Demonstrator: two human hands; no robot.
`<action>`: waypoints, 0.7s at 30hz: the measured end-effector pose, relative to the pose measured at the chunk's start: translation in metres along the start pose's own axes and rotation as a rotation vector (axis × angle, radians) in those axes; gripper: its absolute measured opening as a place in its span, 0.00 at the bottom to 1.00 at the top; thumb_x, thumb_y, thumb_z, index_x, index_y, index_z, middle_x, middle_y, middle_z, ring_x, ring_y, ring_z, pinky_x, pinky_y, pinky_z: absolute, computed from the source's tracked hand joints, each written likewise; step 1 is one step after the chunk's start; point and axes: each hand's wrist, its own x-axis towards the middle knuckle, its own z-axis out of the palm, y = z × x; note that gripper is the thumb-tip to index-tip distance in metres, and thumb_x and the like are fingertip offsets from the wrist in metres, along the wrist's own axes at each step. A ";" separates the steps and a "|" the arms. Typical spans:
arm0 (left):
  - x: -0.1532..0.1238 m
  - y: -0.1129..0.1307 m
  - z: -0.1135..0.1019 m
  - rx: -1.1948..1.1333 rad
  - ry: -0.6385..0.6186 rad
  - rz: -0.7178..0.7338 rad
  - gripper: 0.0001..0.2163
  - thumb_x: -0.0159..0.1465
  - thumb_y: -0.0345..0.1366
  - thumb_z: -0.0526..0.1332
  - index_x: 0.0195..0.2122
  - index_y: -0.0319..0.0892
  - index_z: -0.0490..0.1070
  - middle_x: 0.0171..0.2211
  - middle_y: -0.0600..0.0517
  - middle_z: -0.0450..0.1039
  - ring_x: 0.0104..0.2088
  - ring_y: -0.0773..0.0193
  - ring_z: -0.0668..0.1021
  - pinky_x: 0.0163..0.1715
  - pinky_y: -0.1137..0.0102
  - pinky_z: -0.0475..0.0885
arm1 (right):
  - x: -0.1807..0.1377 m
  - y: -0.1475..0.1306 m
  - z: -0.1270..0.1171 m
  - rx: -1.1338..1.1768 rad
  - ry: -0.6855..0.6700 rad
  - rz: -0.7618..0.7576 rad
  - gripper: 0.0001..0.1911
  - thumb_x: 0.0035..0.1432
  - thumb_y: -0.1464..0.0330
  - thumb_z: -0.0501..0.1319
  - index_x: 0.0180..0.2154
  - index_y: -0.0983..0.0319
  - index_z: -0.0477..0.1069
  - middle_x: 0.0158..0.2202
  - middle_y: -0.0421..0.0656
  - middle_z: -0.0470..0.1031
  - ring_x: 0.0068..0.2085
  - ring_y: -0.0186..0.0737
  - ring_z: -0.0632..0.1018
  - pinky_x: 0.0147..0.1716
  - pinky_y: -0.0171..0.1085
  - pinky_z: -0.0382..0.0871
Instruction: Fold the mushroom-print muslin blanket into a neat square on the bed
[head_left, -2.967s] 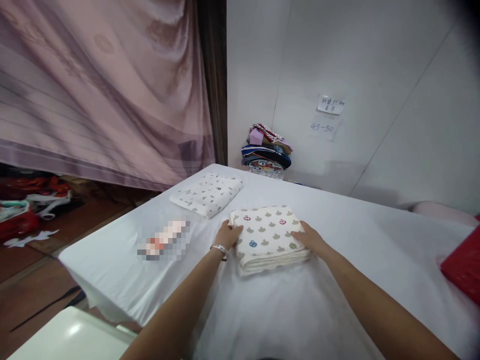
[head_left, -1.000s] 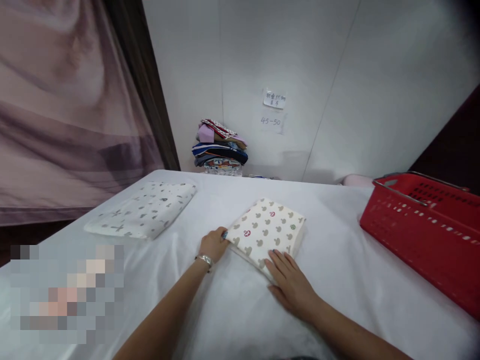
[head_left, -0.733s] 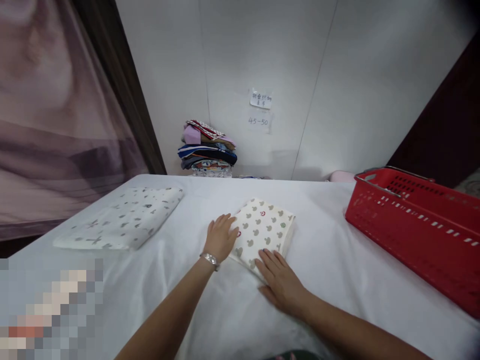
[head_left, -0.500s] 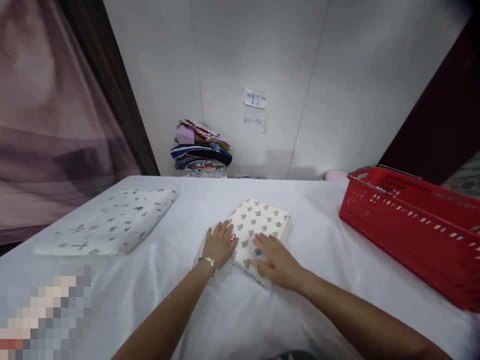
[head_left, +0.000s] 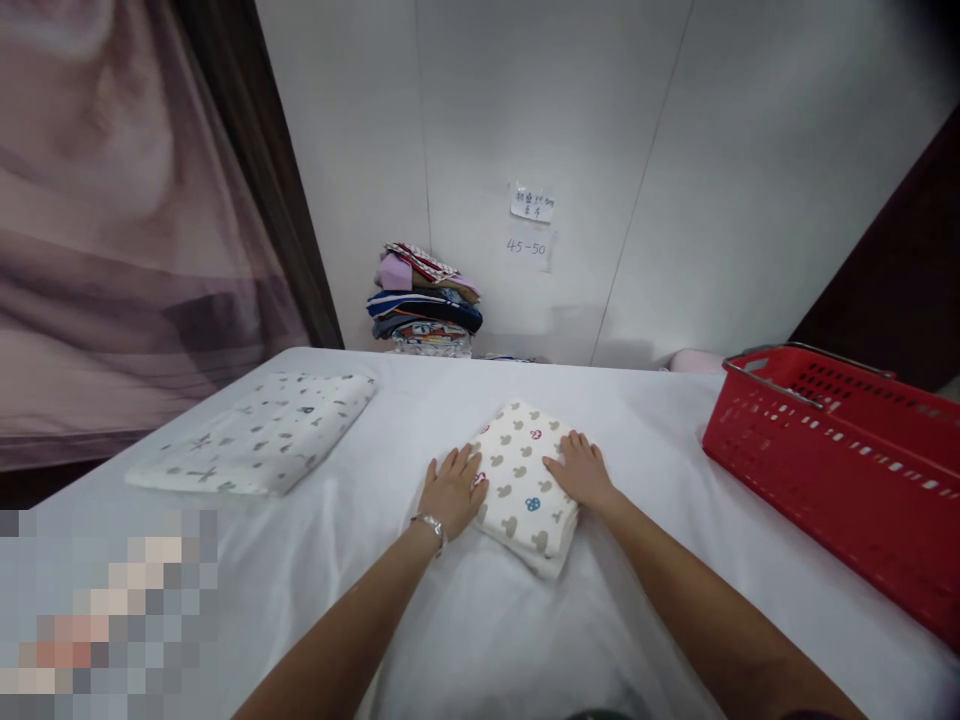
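Note:
A folded white cloth (head_left: 517, 480) with grey, red and blue mushroom prints lies at an angle on the white-covered table (head_left: 480, 640) in front of me. My left hand (head_left: 452, 492) rests flat on its left edge, fingers stretched out, a silvery bracelet on the wrist. On the cloth's right edge lies my right hand (head_left: 583, 470), its fingers extended over the border. Neither hand grips the fabric. Some layers of the fold show along the near edge.
Another folded white cloth (head_left: 259, 435) with grey prints lies at the table's left. A red perforated basket (head_left: 832, 470) with a metal handle stands at the right. Behind the table a stack of folded fabrics (head_left: 426, 305) leans near the wall, below paper signs (head_left: 531, 228).
My right hand has moved from the cloth's near-middle to its right edge. My left hand stays on the left edge. The whole view has shifted slightly.

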 end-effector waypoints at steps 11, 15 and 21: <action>0.006 0.018 -0.003 -0.026 -0.013 0.001 0.28 0.62 0.52 0.44 0.59 0.43 0.56 0.63 0.48 0.46 0.63 0.54 0.49 0.60 0.53 0.39 | -0.020 -0.033 0.005 0.049 0.002 -0.207 0.40 0.58 0.48 0.40 0.61 0.70 0.48 0.64 0.55 0.42 0.64 0.53 0.43 0.58 0.51 0.37; 0.001 0.018 0.007 -0.028 -0.001 0.008 0.27 0.62 0.51 0.44 0.59 0.43 0.55 0.64 0.49 0.45 0.63 0.54 0.48 0.60 0.53 0.38 | -0.019 -0.032 0.002 0.070 -0.037 -0.226 0.37 0.58 0.49 0.43 0.60 0.68 0.51 0.64 0.54 0.44 0.63 0.52 0.46 0.58 0.51 0.40; 0.013 0.010 -0.012 -0.165 -0.074 -0.058 0.29 0.61 0.52 0.46 0.59 0.41 0.55 0.62 0.47 0.50 0.61 0.55 0.55 0.57 0.58 0.52 | 0.030 -0.014 -0.021 0.130 0.005 -0.076 0.33 0.59 0.53 0.45 0.60 0.67 0.49 0.62 0.53 0.50 0.62 0.51 0.52 0.57 0.50 0.44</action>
